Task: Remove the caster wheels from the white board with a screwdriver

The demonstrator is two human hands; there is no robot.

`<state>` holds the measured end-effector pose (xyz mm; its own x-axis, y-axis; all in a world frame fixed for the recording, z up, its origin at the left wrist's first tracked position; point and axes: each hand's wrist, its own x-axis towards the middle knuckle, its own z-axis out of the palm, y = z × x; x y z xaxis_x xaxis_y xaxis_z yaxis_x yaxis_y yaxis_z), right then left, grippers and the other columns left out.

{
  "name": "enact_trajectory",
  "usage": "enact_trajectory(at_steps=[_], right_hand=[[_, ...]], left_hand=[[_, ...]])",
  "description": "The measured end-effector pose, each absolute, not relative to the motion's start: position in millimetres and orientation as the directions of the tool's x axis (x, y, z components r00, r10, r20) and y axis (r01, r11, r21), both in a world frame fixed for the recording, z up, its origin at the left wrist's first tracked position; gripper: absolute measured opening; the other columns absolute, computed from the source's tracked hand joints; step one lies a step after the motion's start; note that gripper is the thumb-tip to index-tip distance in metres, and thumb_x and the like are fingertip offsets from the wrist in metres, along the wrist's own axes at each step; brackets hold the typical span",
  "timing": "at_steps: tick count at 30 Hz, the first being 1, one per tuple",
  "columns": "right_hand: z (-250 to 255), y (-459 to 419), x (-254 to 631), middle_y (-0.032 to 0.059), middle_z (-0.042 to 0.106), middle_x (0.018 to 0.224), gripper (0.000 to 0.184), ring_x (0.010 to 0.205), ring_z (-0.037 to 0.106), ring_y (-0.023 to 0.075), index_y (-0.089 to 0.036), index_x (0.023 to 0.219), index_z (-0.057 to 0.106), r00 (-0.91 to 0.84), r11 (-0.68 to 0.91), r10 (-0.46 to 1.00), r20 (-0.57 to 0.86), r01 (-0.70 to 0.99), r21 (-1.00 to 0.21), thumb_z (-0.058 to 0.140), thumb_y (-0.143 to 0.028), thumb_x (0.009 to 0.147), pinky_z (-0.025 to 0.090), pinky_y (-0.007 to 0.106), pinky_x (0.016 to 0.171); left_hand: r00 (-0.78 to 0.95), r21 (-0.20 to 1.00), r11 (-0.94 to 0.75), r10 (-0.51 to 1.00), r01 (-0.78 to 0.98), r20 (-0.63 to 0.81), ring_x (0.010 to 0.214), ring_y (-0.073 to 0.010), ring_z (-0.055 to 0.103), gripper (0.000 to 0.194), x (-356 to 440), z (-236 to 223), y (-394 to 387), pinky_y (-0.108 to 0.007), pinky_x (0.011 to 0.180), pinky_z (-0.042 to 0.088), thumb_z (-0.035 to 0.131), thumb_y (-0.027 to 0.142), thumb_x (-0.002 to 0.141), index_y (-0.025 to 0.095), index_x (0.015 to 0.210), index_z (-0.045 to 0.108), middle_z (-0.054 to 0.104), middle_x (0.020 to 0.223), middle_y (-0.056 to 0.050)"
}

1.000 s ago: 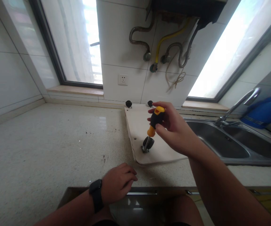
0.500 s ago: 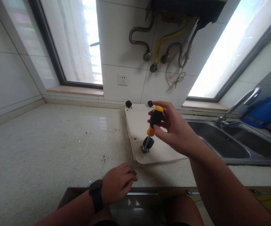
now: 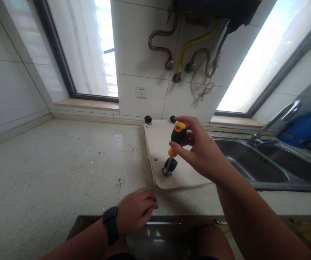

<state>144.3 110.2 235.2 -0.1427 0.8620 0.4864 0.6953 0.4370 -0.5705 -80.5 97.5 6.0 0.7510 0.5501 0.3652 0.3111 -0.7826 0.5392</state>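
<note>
My right hand (image 3: 198,151) is closed around the yellow and black handle of a screwdriver (image 3: 178,135), which leans slightly from upright. Its metal shaft runs down to the mounting plate of a black caster wheel (image 3: 171,164) at the near left corner of a white board (image 3: 182,177). Whether the tip sits in a screw is too small to tell. My left hand (image 3: 136,209), below a black watch (image 3: 110,218), rests at the counter's front edge with its fingers curled together. Its palm is hidden, so anything inside cannot be made out.
Two more black casters (image 3: 148,119) stand at the board's far edge by the wall. A steel double sink (image 3: 253,159) with a faucet (image 3: 273,121) lies to the right. The speckled counter (image 3: 71,173) spreads left. Hoses (image 3: 184,45) and a socket (image 3: 141,91) are on the wall.
The screwdriver handle has turned a little in my right hand, and its thumb and fingers have shifted around the grip. My left hand has stayed in place.
</note>
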Motion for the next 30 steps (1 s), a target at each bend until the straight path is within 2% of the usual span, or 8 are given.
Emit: enact_trajectory(at_steps=[5, 8, 11, 17, 21, 23, 27, 30], right_hand=[[229.6, 113.0, 146.8, 0.0065, 0.063, 0.125, 0.059, 0.097, 0.071, 0.0211, -0.032, 0.139, 0.042, -0.201, 0.533, 0.828, 0.524, 0.572, -0.623, 0.062, -0.016, 0.086, 0.059, 0.046, 0.091], [229.1, 114.0, 146.9, 0.0084, 0.058, 0.13, 0.051, 0.099, 0.068, 0.022, -0.032, 0.135, 0.045, -0.193, 0.524, 0.819, 0.54, 0.634, -0.569, 0.068, -0.027, 0.089, 0.059, 0.049, 0.092], [230.9, 115.1, 147.0, 0.0074, 0.057, 0.124, 0.054, 0.094, 0.064, 0.0225, -0.033, 0.132, 0.051, -0.136, 0.451, 0.824, 0.55, 0.744, -0.493, 0.078, -0.041, 0.085, 0.059, 0.051, 0.089], [231.1, 116.8, 149.4, 0.0043, 0.061, 0.115, 0.065, 0.091, 0.07, 0.022, -0.035, 0.14, 0.046, -0.128, 0.45, 0.872, 0.473, 0.591, -0.669, 0.076, -0.027, 0.084, 0.063, 0.049, 0.087], [229.1, 115.4, 148.6, 0.0067, 0.058, 0.133, 0.064, 0.112, 0.071, 0.0235, -0.034, 0.137, 0.042, -0.18, 0.489, 0.871, 0.457, 0.419, -0.765, 0.067, -0.015, 0.081, 0.062, 0.047, 0.095], [228.4, 115.4, 148.0, 0.0072, 0.055, 0.14, 0.06, 0.116, 0.069, 0.0237, -0.034, 0.135, 0.043, -0.183, 0.501, 0.864, 0.469, 0.407, -0.764, 0.065, -0.015, 0.082, 0.062, 0.046, 0.094], [227.8, 117.9, 148.3, 0.0078, 0.056, 0.129, 0.057, 0.097, 0.067, 0.0217, -0.033, 0.134, 0.047, -0.118, 0.46, 0.858, 0.5, 0.61, -0.645, 0.075, -0.035, 0.085, 0.061, 0.048, 0.087], [228.0, 120.2, 149.4, 0.0045, 0.057, 0.116, 0.059, 0.084, 0.064, 0.0184, -0.033, 0.133, 0.05, -0.078, 0.422, 0.862, 0.5, 0.656, -0.626, 0.08, -0.041, 0.082, 0.061, 0.046, 0.08]], left_hand=[[0.752, 0.539, -0.782, 0.55, 0.312, 0.363, 0.107, -0.0243, 0.068, 0.026, -80.6, 6.0, 98.1, -0.039, 0.09, 0.056, 0.056, 0.012, 0.094, 0.021, 0.11, 0.074, 0.076, 0.114, -0.006], [0.755, 0.542, -0.78, 0.55, 0.313, 0.356, 0.107, -0.0244, 0.068, 0.027, -80.1, 7.3, 97.5, -0.039, 0.09, 0.056, 0.055, 0.012, 0.094, 0.021, 0.11, 0.075, 0.076, 0.115, -0.006], [0.753, 0.548, -0.775, 0.555, 0.315, 0.352, 0.107, -0.0241, 0.068, 0.028, -79.8, 7.9, 96.8, -0.038, 0.09, 0.057, 0.056, 0.011, 0.093, 0.021, 0.11, 0.075, 0.076, 0.114, -0.006], [0.745, 0.55, -0.775, 0.559, 0.311, 0.365, 0.106, -0.0235, 0.068, 0.027, -79.7, 5.6, 97.7, -0.037, 0.09, 0.057, 0.057, 0.011, 0.093, 0.021, 0.11, 0.075, 0.076, 0.114, -0.006], [0.748, 0.545, -0.777, 0.556, 0.314, 0.363, 0.107, -0.0238, 0.068, 0.028, -79.7, 5.6, 97.8, -0.038, 0.09, 0.057, 0.057, 0.011, 0.092, 0.022, 0.11, 0.075, 0.076, 0.113, -0.006], [0.749, 0.544, -0.777, 0.557, 0.317, 0.36, 0.107, -0.0241, 0.068, 0.028, -79.9, 7.0, 97.5, -0.038, 0.09, 0.057, 0.057, 0.01, 0.092, 0.022, 0.11, 0.075, 0.076, 0.113, -0.007], [0.752, 0.545, -0.778, 0.554, 0.314, 0.357, 0.106, -0.0238, 0.068, 0.027, -80.4, 9.5, 97.0, -0.038, 0.09, 0.057, 0.056, 0.01, 0.092, 0.021, 0.109, 0.075, 0.076, 0.113, -0.007], [0.751, 0.541, -0.781, 0.552, 0.313, 0.362, 0.105, -0.0234, 0.068, 0.027, -80.5, 8.8, 97.2, -0.037, 0.089, 0.057, 0.057, 0.011, 0.092, 0.021, 0.109, 0.075, 0.076, 0.113, -0.006]])
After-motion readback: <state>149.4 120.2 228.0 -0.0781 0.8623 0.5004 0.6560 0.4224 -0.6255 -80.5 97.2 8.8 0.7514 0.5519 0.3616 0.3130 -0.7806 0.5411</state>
